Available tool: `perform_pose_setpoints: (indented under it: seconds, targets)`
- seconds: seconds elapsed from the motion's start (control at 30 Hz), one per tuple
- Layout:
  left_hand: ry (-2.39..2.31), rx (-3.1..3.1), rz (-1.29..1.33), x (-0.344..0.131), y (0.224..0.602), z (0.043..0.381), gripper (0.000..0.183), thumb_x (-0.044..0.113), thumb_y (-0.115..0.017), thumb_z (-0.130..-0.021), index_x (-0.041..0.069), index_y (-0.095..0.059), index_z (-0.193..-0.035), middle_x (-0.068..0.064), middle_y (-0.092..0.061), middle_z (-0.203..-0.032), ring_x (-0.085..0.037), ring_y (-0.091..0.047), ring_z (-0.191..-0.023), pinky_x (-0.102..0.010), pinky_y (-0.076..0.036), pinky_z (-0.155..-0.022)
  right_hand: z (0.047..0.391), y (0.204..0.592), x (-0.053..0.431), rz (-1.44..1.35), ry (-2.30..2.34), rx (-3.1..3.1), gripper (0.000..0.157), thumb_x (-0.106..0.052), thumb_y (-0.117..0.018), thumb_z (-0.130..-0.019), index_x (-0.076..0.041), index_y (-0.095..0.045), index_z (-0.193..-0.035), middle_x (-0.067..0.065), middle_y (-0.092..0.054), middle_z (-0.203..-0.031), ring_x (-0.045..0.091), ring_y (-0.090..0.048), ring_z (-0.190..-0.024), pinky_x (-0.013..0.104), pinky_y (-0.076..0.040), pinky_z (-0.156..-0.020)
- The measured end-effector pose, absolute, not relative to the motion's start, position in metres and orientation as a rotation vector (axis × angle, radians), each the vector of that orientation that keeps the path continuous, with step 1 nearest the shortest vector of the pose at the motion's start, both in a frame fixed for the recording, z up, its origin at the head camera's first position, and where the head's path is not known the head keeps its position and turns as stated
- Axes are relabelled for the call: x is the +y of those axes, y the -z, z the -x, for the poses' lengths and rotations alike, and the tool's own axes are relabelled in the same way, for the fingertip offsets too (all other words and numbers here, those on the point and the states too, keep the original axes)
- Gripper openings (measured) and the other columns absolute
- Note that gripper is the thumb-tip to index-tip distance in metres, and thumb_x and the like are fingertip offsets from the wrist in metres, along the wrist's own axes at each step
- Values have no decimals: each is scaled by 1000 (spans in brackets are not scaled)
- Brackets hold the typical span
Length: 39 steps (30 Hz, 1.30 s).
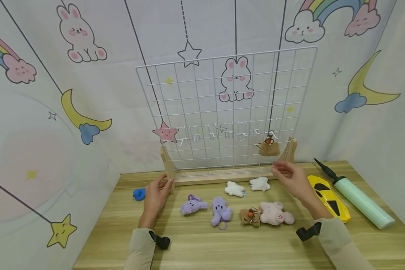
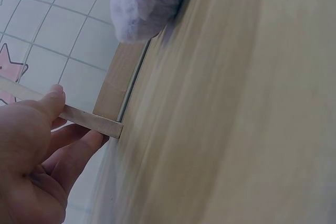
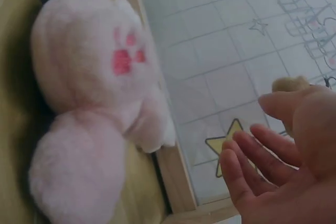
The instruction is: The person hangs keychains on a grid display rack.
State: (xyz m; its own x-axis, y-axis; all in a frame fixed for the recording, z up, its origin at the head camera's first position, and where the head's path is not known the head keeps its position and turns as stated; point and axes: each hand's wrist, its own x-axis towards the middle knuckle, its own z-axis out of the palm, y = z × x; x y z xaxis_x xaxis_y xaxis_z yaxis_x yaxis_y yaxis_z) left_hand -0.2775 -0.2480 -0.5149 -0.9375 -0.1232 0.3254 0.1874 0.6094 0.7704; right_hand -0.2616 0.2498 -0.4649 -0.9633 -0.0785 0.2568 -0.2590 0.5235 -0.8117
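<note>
A white wire grid rack (image 1: 227,57) stands in a wooden base (image 1: 219,178) at the back of the table. My left hand (image 1: 156,195) pinches the base's left wooden leg (image 2: 86,118) between thumb and fingers. Near the right end of the base, my right hand (image 1: 291,182) holds nothing, its fingers loosely bent in the right wrist view. Just above it a brown plush charm (image 1: 269,149) hangs on a hook. In front lie two purple plush toys (image 1: 221,212), two white ones (image 1: 234,189), a brown one (image 1: 249,217) and a pink one (image 1: 275,213).
Several clear hooks (image 1: 228,134) hang in a row across the grid. A blue toy duck (image 1: 139,194) sits left of my left hand. Beyond my right forearm are a yellow toy car (image 1: 329,198) and a pale green hand pump (image 1: 362,202). A printed curtain (image 1: 202,22) backs the table.
</note>
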Motion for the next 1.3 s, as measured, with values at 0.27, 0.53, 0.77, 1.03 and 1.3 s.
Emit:
perform_pose_setpoints:
  seconds: [0.27, 0.53, 0.77, 1.03, 1.3]
  targets:
    - [1260, -2499, 50, -248, 515, 277, 52, 34, -70, -108, 4, -64, -150, -29, -74, -131, -42, -78, -114, -53, -67, -90, 264, 486, 235, -627, -1163, -2673, 34, -18, -70, -108, -11, -73, -141, 13, -74, -139, 35, -73, -123, 46, -64, -99]
    - [1251, -2494, 60, -247, 515, 277, 51, 34, -70, -108, 4, -65, -149, -29, -75, -129, -42, -78, -113, -54, -67, -90, 265, 493, 229, -898, -1035, -2667, 39, -2, -66, -106, 1, -67, -144, 22, -67, -149, 45, -64, -135, 59, -61, -100]
    - [1228, -2490, 59, -248, 516, 277, 51, 35, -71, -108, 4, -66, -148, -30, -76, -126, -42, -78, -112, -55, -66, -90, 265, 497, 235, -805, -1033, -2746, 31, -6, -66, -107, -1, -72, -138, 21, -68, -146, 45, -65, -133, 61, -59, -104]
    - [1224, -2496, 42, -250, 518, 279, 54, 37, -71, -107, 3, -65, -149, -30, -75, -128, -42, -78, -113, -55, -66, -92, 266, 491, 231, -541, -852, -2865, 16, -35, -82, -99, -20, -78, -104, 0, -79, -110, 22, -72, -102, 47, -61, -86]
    - [1234, -2512, 42, -249, 519, 280, 55, 38, -70, -108, 4, -63, -151, -29, -74, -130, -42, -78, -115, -54, -66, -92, 265, 489, 231, -616, -736, -2818, 23, -11, -84, -95, -13, -83, -119, 8, -76, -112, 27, -68, -101, 44, -58, -82]
